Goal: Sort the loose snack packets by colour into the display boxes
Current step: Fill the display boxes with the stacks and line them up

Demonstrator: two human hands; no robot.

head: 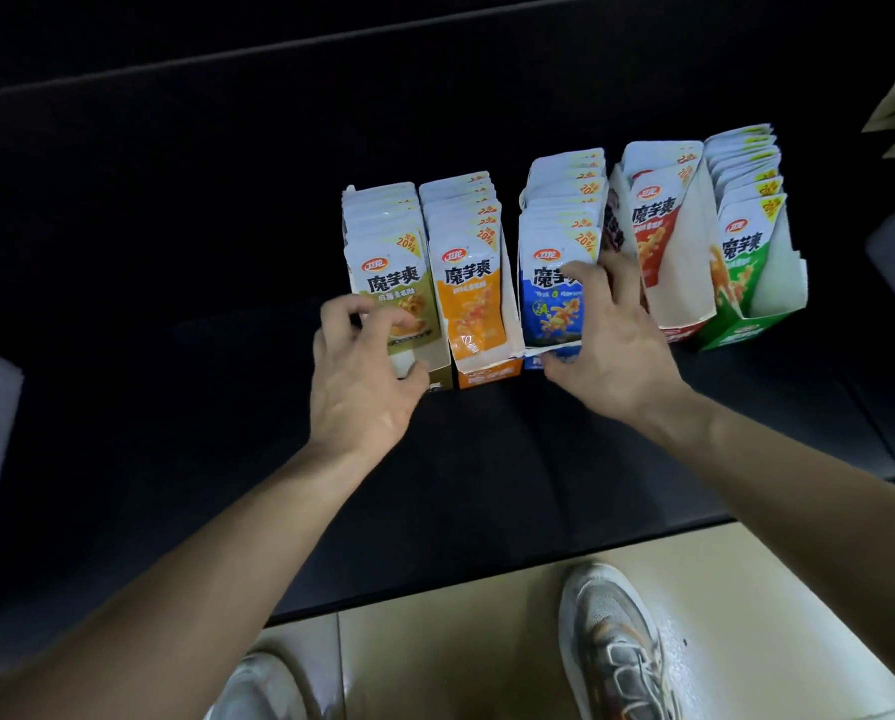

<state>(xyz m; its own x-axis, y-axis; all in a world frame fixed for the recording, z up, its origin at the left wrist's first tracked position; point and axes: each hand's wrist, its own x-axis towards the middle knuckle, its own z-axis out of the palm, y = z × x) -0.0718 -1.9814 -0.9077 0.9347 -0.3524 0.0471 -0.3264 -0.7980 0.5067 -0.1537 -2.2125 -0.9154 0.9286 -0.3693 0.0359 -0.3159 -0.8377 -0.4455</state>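
On black bench (487, 459), 5 full display boxes (487, 377)

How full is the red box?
Mostly empty: the red box holds just a few packets, its bare white inside showing.

Dim one here: the black table (487, 459) swallows the light and its far edge sinks into darkness, while the snack packets (466, 283) shine bright, white tops faintly glaring. Floor tiles (435, 657) carry a soft sheen, the left hand (362, 376) looks slightly blurred, and wide-angle bend bows the table's edges.
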